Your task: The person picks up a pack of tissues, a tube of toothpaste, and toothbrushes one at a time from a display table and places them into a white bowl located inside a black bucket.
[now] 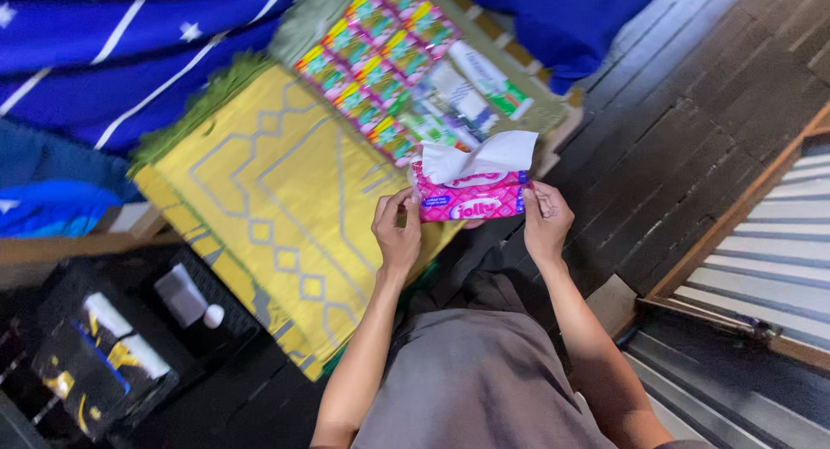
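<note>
Two hands are here, the left hand (397,233) and the right hand (546,222), and between their fingers there is one pink tissue pack (471,200) with one white tissue (481,158) sticking up out of it. Just past the fingertips lie about nine small colourful sachets (373,69) in two rows, and next to them about three green and white packets (471,95). Off to the side of the left hand's fingers there is one yellow mat (268,198), and farther back one blue cloth with white stripes (112,51).

Tissue pack (471,198) between hands; mat (268,198) left; sachet strips (372,60) behind.
</note>
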